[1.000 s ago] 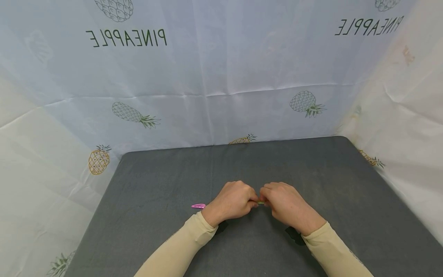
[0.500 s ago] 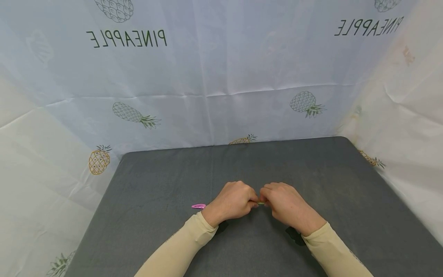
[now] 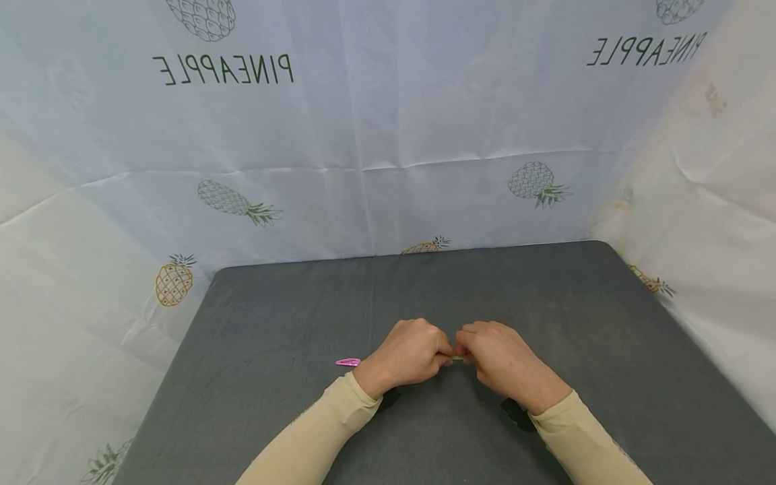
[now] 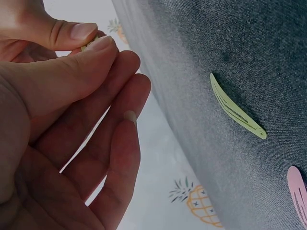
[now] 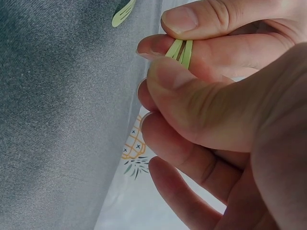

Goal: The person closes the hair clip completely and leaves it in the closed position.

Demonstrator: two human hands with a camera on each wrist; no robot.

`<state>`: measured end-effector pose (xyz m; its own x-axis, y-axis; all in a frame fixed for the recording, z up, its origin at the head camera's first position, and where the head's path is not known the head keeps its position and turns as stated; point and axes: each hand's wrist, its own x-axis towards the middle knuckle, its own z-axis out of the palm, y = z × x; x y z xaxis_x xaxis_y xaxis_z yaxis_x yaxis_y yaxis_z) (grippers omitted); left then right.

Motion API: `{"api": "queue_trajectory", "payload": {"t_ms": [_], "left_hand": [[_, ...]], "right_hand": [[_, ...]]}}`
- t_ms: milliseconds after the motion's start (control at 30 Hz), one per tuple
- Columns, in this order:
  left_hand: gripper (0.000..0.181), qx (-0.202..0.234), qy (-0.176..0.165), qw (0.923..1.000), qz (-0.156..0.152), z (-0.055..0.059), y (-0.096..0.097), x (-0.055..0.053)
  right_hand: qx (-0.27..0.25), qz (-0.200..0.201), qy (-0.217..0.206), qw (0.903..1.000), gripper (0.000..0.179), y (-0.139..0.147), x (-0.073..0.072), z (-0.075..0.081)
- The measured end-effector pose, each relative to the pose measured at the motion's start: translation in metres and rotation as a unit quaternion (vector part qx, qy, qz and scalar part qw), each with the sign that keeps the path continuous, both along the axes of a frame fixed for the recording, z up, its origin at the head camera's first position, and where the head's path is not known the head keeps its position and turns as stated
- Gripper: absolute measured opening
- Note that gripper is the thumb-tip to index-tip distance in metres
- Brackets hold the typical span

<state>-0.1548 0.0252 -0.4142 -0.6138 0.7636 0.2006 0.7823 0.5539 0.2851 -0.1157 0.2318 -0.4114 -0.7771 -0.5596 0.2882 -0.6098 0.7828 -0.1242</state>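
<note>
Between my two hands, a light green snap hair clip (image 5: 180, 51) is pinched at both ends, its slim prongs showing between the thumbs in the right wrist view. My left hand (image 3: 412, 350) grips one end with thumb and forefinger; my right hand (image 3: 500, 353) pinches the other the same way. Fingertips cover most of this clip. A second green hair clip (image 4: 235, 110) lies on the table in the left wrist view, hidden in the head view. Beside it lies a pink hair clip (image 4: 298, 194), which shows left of my left wrist in the head view.
A dark grey cloth-covered table (image 3: 291, 303) spreads beneath the hands. White curtains (image 3: 394, 121) printed with pineapples hang behind it and along both sides. Black straps (image 3: 517, 413) sit under the wrists, by the cream sleeves (image 3: 309, 431).
</note>
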Motion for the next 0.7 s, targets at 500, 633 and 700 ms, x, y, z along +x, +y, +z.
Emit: {"api": "queue_trajectory", "payload": {"t_ms": [500,633,700], "left_hand": [[0.012,-0.003,-0.002,1.0,-0.002,-0.0001,-0.0004,0.0],[0.016,0.0,-0.009,1.0,-0.003,0.0,0.0,-0.0003],[0.017,0.001,-0.01,0.9999,-0.004,0.0002,-0.0001,-0.0004]], "right_hand": [[-0.006,0.01,0.005,0.9999,0.04,0.0,-0.0011,-0.0013],[-0.009,0.008,0.004,0.9999,0.041,0.0,-0.0002,-0.0015],[-0.011,0.008,0.002,0.9999,0.042,-0.0002,-0.0001,-0.0014]]}}
